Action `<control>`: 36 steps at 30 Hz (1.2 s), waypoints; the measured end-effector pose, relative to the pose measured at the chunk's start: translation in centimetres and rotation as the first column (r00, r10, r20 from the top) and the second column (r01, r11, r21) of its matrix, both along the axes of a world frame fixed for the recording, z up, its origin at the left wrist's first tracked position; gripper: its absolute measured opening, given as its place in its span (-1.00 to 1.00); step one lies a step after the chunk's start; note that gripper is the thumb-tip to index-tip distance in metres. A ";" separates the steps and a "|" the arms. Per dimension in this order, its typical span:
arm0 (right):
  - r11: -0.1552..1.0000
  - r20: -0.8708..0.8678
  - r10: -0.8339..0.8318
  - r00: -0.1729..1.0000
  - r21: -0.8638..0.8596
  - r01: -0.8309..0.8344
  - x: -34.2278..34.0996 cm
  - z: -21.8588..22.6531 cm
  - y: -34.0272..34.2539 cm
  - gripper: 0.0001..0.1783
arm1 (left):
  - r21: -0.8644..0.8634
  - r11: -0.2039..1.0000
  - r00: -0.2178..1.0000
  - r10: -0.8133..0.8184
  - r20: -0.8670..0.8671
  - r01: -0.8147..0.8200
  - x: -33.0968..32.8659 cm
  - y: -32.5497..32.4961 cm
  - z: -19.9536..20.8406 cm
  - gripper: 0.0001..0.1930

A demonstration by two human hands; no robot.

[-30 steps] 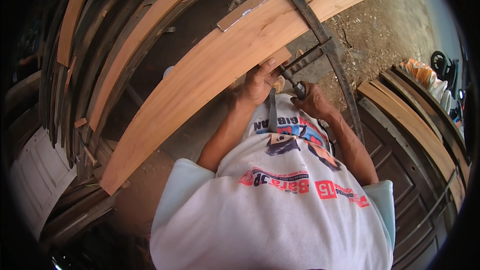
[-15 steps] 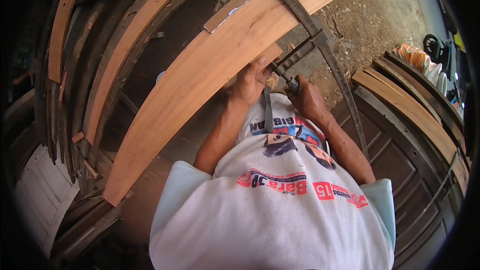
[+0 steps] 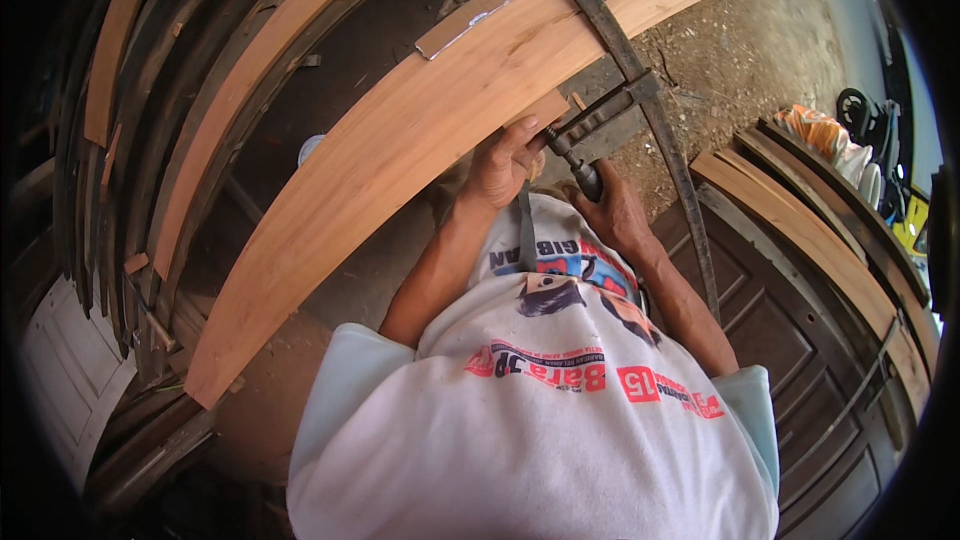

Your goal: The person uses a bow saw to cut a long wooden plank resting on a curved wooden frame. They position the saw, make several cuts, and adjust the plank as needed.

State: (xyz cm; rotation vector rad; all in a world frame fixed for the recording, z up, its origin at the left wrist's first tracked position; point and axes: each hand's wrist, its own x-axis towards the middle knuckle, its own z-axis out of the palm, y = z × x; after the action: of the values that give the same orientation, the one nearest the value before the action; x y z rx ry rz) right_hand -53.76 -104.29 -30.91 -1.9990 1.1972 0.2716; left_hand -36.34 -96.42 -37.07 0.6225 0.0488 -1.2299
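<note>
A long wooden board runs diagonally in front of me. Across it sits a dark metal bar clamp, its bar reaching down past my right forearm. One thin wooden strip lies between the clamp's far jaw and the board's far edge. At the near edge, my left hand is closed on a small wood block, pressing it to the board beside the clamp screw. My right hand has its thumb and fingers around the clamp's screw handle.
Several long planks are stacked at the left, near a white panel. On the right, more planks rest by a brown panelled door. Sawdust covers the ground at the far right.
The view has shifted slightly. My right hand's fingers have loosened and changed their hold on the clamp handle. My left hand stays at the block and board edge.
</note>
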 end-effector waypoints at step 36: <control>0.928 0.084 0.008 0.996 0.371 -0.039 -0.9 -1.1 -2.6 -0.75 | -0.068 0.986 0.988 -0.156 -0.014 0.155 0.5 0.2 -0.6 -0.40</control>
State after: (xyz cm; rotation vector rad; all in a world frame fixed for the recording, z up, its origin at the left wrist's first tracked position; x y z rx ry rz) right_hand -54.63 -106.91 -32.04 -1.6761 0.9870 0.3954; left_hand -35.82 -96.23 -37.69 0.5644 -0.0253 -1.3831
